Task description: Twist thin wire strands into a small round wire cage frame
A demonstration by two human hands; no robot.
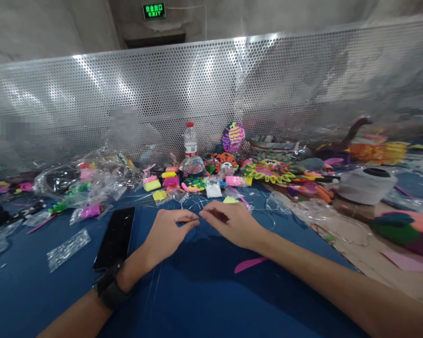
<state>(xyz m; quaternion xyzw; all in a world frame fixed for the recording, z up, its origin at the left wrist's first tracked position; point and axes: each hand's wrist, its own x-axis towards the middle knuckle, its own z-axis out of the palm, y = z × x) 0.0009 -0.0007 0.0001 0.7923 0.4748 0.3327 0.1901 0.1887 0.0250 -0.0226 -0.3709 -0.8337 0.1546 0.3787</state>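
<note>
Nearest cam: L forearm [75, 313], blk watch [112, 287] at wrist. Phone [115, 237] just beyond, dark screen, flat on blue tabletop [204, 305]. Thin clear strand [155, 281] on tabletop, right of watch. L hand [169, 232]: thumb + index narrowed to pinch. R hand [234, 224]: fingertips drawn tog., nr. L's; can't tell what either holds. Pink flat pc. [248, 265] beside R forearm [324, 277].

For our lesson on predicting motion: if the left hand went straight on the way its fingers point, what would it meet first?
Most likely the right hand, whose fingertips lie just beyond those of the left hand; depth is unclear, so I cannot tell whether they touch.
</note>
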